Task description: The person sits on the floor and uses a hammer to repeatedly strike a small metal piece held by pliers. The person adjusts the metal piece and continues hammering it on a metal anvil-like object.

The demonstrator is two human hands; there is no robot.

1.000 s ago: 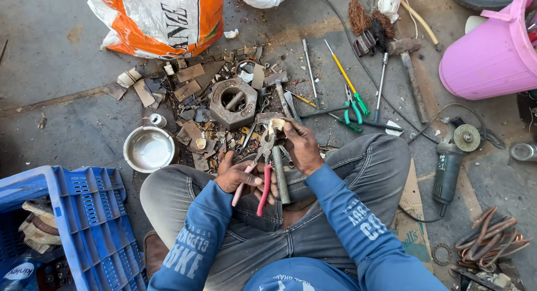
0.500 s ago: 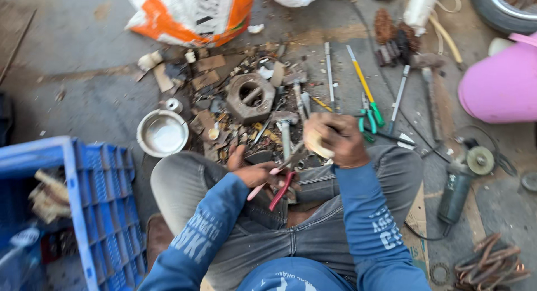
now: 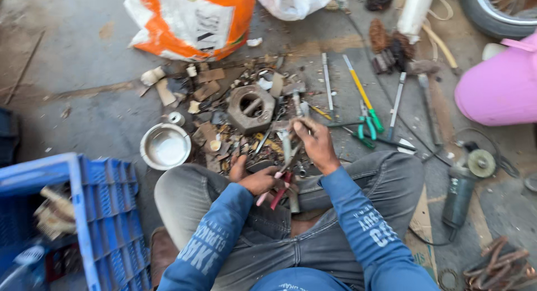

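Note:
I sit on the ground with a heap of metal scrap (image 3: 235, 117) in front of my knees. My left hand (image 3: 254, 181) is closed around the red handles of a pair of pliers (image 3: 277, 185), just above my lap. My right hand (image 3: 314, 141) reaches forward over the heap's near edge, its fingers pinched on a small metal piece (image 3: 291, 126) that is too small to make out. A big hexagonal metal nut (image 3: 250, 108) lies in the middle of the heap.
A steel bowl (image 3: 165, 146) sits left of the heap, a blue crate (image 3: 84, 213) nearer left. Screwdrivers and green-handled pliers (image 3: 366, 123) lie to the right, with an angle grinder (image 3: 461, 190), a pink bucket (image 3: 498, 90) and an orange-white sack (image 3: 190, 20) behind.
My right hand has gone from near my lap forward and up to the heap's edge. My left hand stays low with the pliers. The camera has shifted closer.

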